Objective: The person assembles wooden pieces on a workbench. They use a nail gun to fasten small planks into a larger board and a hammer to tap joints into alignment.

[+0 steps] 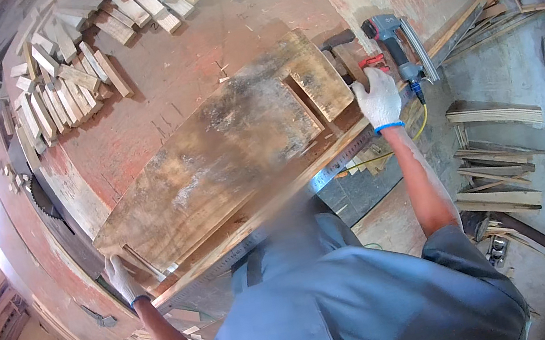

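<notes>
Weathered plywood board lies flat on the red bench; the gloved left hand and right hand clasp its opposite ends. Better to keep both grips level, clear of the saw blade.

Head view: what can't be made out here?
- Left hand: fingers curl under the board, grip hidden.
- Right hand: what it touches is hidden by the glove.
- Board's near edge: blurred.
- Saw blade: mostly covered by the table.
- Wood blocks: cut off by the rim.
</notes>
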A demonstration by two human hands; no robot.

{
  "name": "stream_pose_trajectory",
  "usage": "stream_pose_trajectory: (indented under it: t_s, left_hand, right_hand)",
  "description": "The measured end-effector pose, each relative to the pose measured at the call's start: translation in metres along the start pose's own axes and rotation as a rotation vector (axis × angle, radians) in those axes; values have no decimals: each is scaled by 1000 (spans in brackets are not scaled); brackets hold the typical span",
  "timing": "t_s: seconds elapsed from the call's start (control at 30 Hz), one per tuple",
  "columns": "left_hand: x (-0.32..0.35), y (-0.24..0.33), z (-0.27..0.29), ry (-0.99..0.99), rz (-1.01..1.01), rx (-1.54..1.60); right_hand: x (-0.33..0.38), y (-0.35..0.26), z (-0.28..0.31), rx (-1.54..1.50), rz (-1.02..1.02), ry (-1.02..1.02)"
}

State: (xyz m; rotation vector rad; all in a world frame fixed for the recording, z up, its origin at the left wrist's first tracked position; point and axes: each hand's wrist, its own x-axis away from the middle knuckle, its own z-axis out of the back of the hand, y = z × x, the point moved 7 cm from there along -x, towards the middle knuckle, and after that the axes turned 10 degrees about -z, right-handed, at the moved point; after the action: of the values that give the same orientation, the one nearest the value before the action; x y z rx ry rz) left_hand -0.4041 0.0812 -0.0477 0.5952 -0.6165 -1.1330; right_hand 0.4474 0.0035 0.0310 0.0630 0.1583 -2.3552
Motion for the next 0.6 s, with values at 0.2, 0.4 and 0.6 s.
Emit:
stream_pose_trajectory:
  t_s: [0.2,0.4,0.6]
  left_hand:
    - [10,-21,-3,99,144,84]
    - [20,-24,-8,231,169,-62]
    - [3,-10,-12,309,175,-178]
  right_hand:
    - [27,-34,-3,-270,82,-133]
    - [27,-40,-20,-493,-241,-311]
    - [-20,-81,-21,-589,-140,-271]
